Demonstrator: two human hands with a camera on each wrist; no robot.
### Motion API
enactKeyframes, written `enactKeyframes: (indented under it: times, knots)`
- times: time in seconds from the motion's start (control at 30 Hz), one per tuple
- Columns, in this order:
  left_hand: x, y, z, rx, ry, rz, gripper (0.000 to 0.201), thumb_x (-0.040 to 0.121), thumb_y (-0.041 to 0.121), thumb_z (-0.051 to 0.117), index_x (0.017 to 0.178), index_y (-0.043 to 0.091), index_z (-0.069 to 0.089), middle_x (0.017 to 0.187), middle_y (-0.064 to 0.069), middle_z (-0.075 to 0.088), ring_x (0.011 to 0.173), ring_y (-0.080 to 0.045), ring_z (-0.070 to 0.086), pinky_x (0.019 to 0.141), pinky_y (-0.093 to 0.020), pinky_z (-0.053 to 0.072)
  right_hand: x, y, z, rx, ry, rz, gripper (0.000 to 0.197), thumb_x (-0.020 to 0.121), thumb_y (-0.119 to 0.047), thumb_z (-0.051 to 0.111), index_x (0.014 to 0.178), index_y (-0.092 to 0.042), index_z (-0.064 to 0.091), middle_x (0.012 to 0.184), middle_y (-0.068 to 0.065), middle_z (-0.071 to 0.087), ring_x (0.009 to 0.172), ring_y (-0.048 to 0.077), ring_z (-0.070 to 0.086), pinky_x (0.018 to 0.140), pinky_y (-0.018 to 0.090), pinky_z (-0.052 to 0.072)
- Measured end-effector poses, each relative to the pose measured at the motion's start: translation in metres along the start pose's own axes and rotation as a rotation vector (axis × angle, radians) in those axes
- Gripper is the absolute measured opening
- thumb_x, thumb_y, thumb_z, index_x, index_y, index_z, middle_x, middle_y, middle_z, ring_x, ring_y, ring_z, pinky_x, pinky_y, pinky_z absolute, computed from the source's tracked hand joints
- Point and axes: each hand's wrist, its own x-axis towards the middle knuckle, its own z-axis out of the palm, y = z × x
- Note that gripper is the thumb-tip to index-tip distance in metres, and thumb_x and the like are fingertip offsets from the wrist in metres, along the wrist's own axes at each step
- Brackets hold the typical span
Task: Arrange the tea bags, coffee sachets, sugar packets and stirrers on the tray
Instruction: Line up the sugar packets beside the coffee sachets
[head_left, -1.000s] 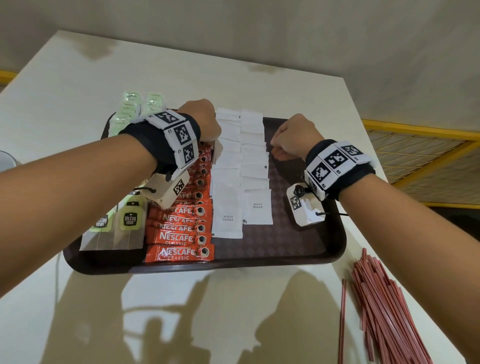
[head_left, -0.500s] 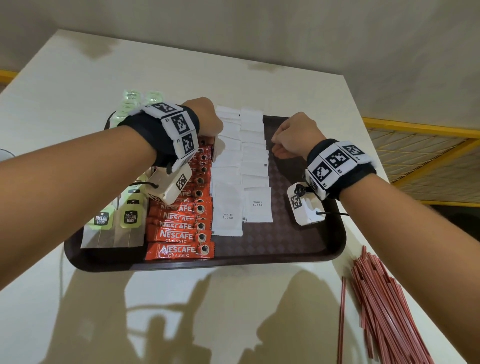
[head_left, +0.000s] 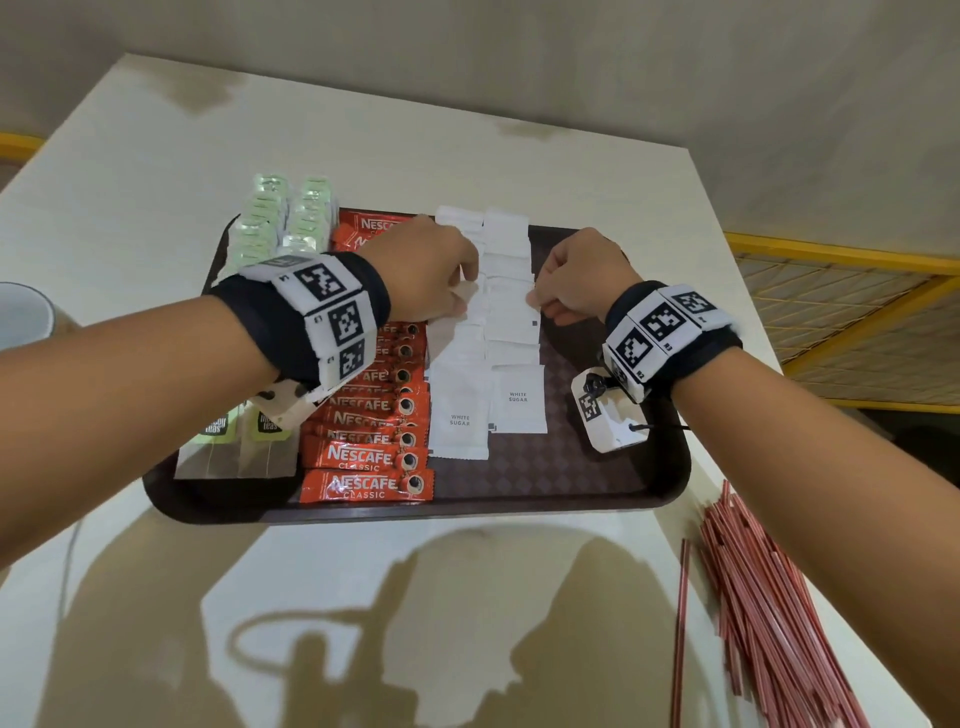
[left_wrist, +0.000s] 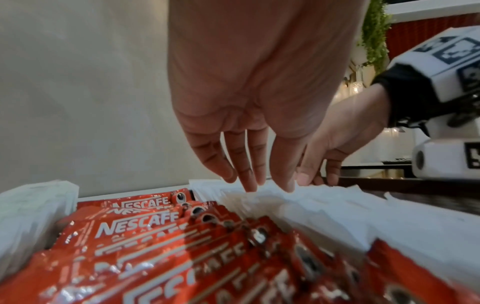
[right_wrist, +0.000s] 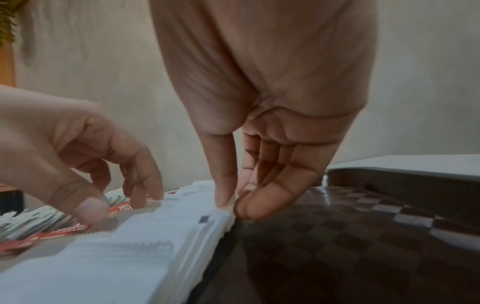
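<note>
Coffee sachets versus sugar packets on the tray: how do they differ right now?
The coffee sachets are red, printed and narrow, in one overlapped row; the sugar packets are plain white, squarer, in two rows. Both hands work the sugar packets; neither touches the coffee sachets. Both kinds lie flat on the tray.

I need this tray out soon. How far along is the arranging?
Done, it seems: tea bags and Nescafe sachets lie in overlapping rows on the tray. In hand: the left hand touches and the right hand pinches the edges of the white sugar packets, two rows being straightened. Left: the red stirrers lie on the table beside the tray.
</note>
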Motion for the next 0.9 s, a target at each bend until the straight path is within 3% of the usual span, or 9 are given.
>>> enactKeyframes:
  times: [0.27, 0.4, 0.53, 0.67, 0.77, 0.83, 0.9]
  knots:
    - [0.004, -0.004, 0.008, -0.017, -0.039, -0.059, 0.027, 0.084, 0.019, 0.075, 0.107, 0.008, 0.066, 0.096, -0.001, 0.058, 0.089, -0.015, 0.048, 0.077, -0.027, 0.039, -0.001, 0.000, 0.001, -0.042, 0.012, -0.066, 0.003, 0.082, -0.001, 0.072, 0.084, -0.002, 0.070, 0.067, 0.002, 0.066, 0.061, 0.012, 0.063, 0.059, 0.023, 0.058]
    - [0.004, -0.003, 0.005, -0.041, 0.022, -0.041, 0.017, 0.090, 0.013, 0.064, 0.105, 0.007, 0.067, 0.106, -0.006, 0.067, 0.094, -0.019, 0.054, 0.080, -0.027, 0.041, 0.002, -0.001, 0.000, -0.077, 0.059, -0.093, 0.009, 0.080, -0.006, 0.075, 0.076, -0.007, 0.067, 0.076, 0.008, 0.068, 0.066, 0.018, 0.065, 0.062, 0.032, 0.060]
    - [0.010, -0.007, 0.004, -0.033, 0.120, -0.096, 0.026, 0.096, 0.009, 0.048, 0.116, 0.008, 0.065, 0.116, -0.012, 0.065, 0.114, -0.030, 0.054, 0.087, -0.034, 0.042, 0.008, -0.003, 0.000, -0.078, 0.159, -0.107, 0.018, 0.086, -0.004, 0.064, 0.070, -0.012, 0.064, 0.089, 0.017, 0.071, 0.079, 0.033, 0.071, 0.068, 0.044, 0.062]
    - [0.014, -0.013, 0.005, 0.011, 0.104, -0.143, 0.021, 0.095, 0.013, 0.052, 0.111, 0.013, 0.066, 0.116, -0.015, 0.064, 0.108, -0.034, 0.057, 0.079, -0.033, 0.042, 0.013, -0.005, 0.003, 0.001, 0.097, -0.057, 0.014, 0.086, 0.001, 0.066, 0.073, -0.006, 0.066, 0.090, 0.017, 0.071, 0.081, 0.028, 0.070, 0.072, 0.041, 0.062]
    - [0.015, -0.013, 0.003, 0.002, 0.108, -0.152, 0.016, 0.094, 0.016, 0.055, 0.101, 0.012, 0.069, 0.110, -0.015, 0.065, 0.100, -0.035, 0.061, 0.080, -0.037, 0.049, 0.014, -0.009, 0.003, 0.023, 0.073, -0.045, 0.013, 0.084, 0.005, 0.067, 0.074, -0.004, 0.066, 0.089, 0.016, 0.069, 0.078, 0.024, 0.067, 0.072, 0.036, 0.061]
    - [0.016, -0.013, 0.002, -0.009, 0.113, -0.169, 0.014, 0.093, 0.015, 0.056, 0.095, 0.011, 0.069, 0.109, -0.017, 0.065, 0.098, -0.038, 0.061, 0.082, -0.041, 0.052, 0.017, -0.011, 0.004, 0.020, 0.068, -0.050, 0.019, 0.083, 0.007, 0.066, 0.068, -0.005, 0.064, 0.088, 0.016, 0.069, 0.077, 0.024, 0.066, 0.075, 0.039, 0.061]
    - [0.016, -0.014, 0.001, -0.020, 0.117, -0.183, 0.011, 0.091, 0.013, 0.058, 0.091, 0.011, 0.069, 0.108, -0.017, 0.065, 0.099, -0.039, 0.061, 0.081, -0.040, 0.052, 0.020, -0.011, 0.004, 0.018, 0.083, -0.069, 0.013, 0.082, 0.010, 0.065, 0.073, 0.001, 0.067, 0.079, 0.012, 0.068, 0.073, 0.023, 0.066, 0.076, 0.040, 0.061]
